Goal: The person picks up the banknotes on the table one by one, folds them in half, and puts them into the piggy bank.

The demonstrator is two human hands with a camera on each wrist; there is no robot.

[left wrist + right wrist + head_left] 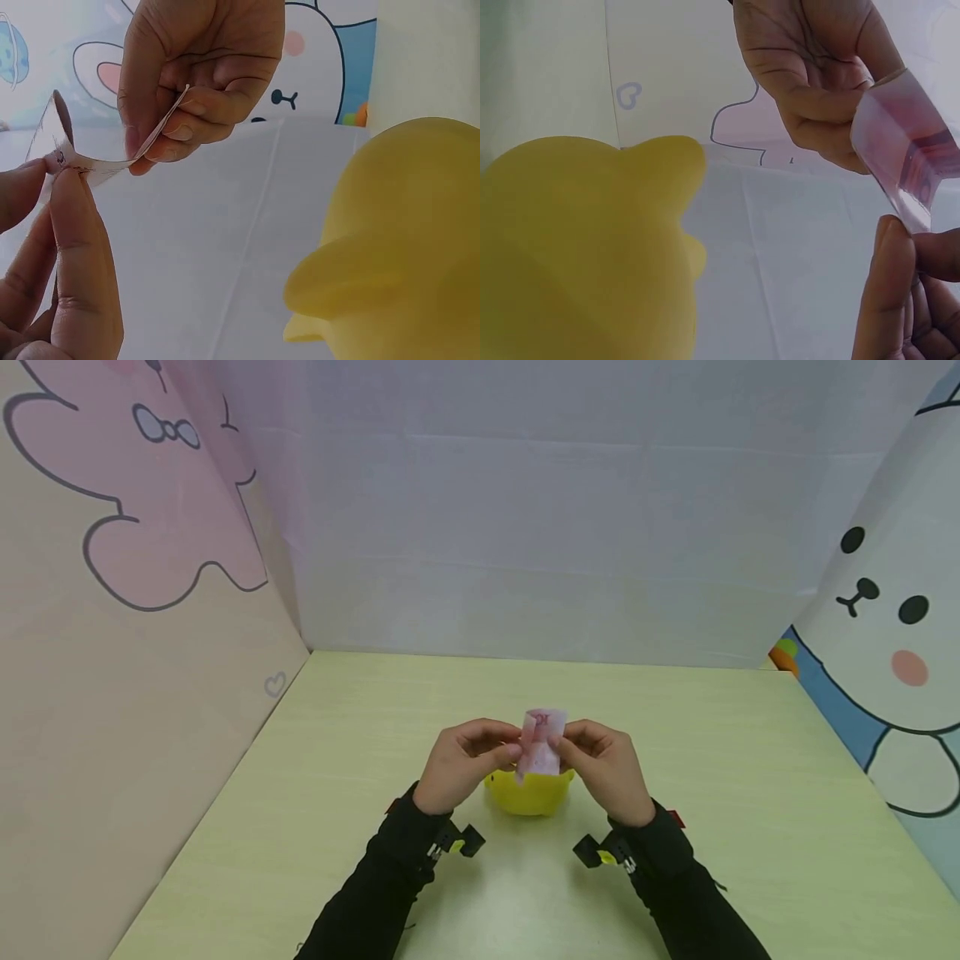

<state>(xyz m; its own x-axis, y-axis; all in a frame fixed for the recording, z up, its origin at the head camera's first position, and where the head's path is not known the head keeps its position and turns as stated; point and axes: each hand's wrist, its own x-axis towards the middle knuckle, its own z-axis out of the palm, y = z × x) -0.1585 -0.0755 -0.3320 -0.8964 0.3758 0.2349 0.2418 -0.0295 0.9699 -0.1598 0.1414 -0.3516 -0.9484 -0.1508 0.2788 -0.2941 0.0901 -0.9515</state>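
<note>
Both hands hold a pink banknote (542, 743) up above a yellow, rounded, animal-shaped figure (529, 795) on the table. My left hand (468, 760) pinches the note's left side between thumb and fingers. On the other side, my right hand (606, 768) pinches it with thumb and curled fingers. The banknote (904, 139) looks creased and bent in the right wrist view, and its edge curves between the two hands in the left wrist view. Large and smooth, the yellow figure (420, 225) shows a rounded protrusion beside the hands. Part of its top is hidden behind the note in the head view.
A pale yellow-green table (360, 710) lies beneath the hands. A white sheet (525, 543) hangs behind it, with cartoon-printed panels on the left (172, 527) and right (885, 635). Small dark devices are strapped to both wrists over black sleeves (375, 885).
</note>
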